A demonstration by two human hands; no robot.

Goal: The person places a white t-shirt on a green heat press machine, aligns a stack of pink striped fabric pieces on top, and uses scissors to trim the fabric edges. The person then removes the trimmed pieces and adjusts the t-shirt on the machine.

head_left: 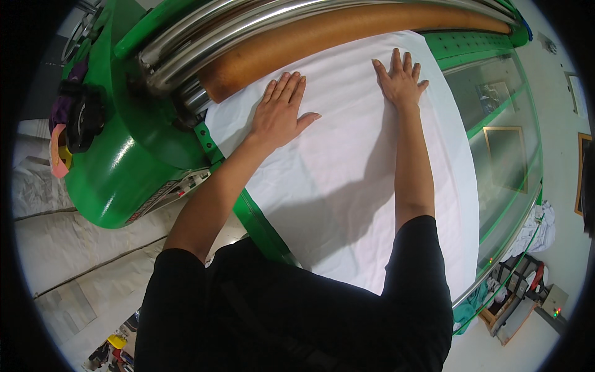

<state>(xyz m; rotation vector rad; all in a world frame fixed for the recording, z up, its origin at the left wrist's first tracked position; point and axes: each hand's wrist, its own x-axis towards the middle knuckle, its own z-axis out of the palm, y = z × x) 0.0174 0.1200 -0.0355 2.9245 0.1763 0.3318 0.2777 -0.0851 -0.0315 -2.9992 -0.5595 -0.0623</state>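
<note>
A wide sheet of white fabric (347,204) lies across the bed of a green roller machine (105,173). Its far edge meets a long brown roller (347,37). My left hand (282,111) rests flat on the fabric near the roller's left end, fingers together and thumb out. Farther right, my right hand (401,79) presses flat on the cloth close to its far right corner, fingers spread. Neither hand holds anything. Shadows of my arms fall over the middle of the fabric, where a fainter pale layer seems to show.
Shiny metal rollers (217,46) run behind the brown one. A glass-topped table with a green frame (489,229) extends on the right. Black and purple items (80,115) hang on the machine's left housing. Large pale wrapped rolls (80,248) lie at the left.
</note>
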